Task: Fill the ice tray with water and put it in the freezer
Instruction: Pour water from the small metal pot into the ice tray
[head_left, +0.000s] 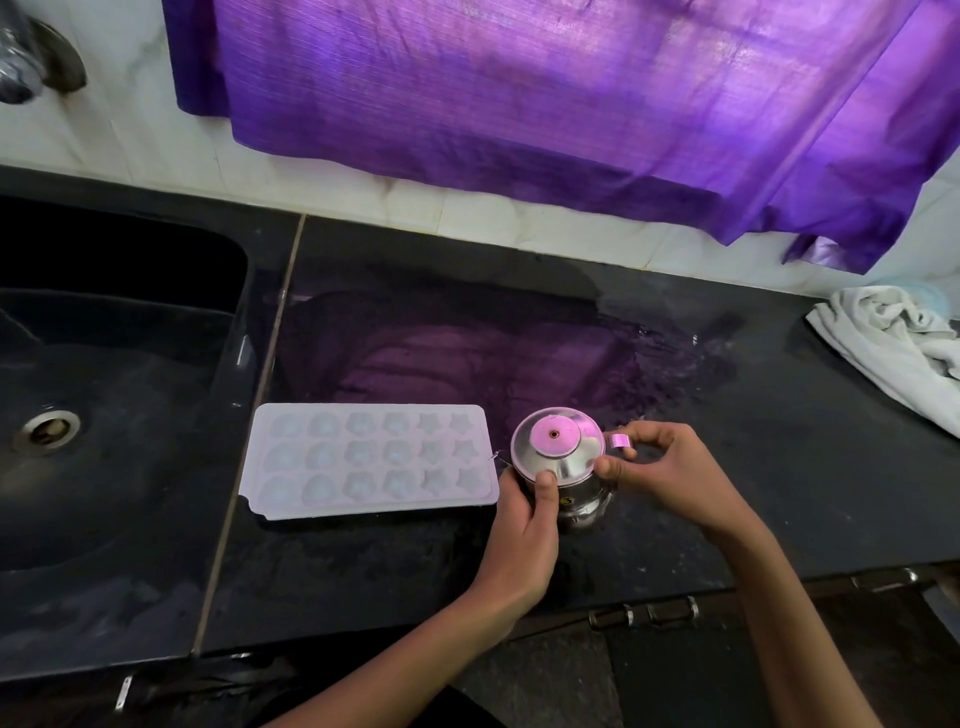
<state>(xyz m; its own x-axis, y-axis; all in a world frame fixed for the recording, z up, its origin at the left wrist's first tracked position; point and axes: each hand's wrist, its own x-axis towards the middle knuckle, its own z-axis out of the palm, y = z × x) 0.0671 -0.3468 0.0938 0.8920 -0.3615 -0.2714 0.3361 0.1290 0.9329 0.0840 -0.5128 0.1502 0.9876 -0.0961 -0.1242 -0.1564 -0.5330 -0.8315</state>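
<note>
A pale ice tray (370, 460) with heart and star moulds lies flat on the black counter (675, 493), just right of the sink. To its right stands a small steel jug (563, 462) with a domed lid. My left hand (524, 525) grips the jug's body, thumb resting on the lid's rim. My right hand (660, 467) pinches the jug's handle at its right side. Whether the moulds hold water cannot be told.
A black sink (104, 364) with a steel drain fills the left. A tap (31, 57) juts from the tiled wall at top left. A purple curtain (571, 104) hangs behind. A crumpled white cloth (893, 343) lies at the right. The counter looks wet behind the jug.
</note>
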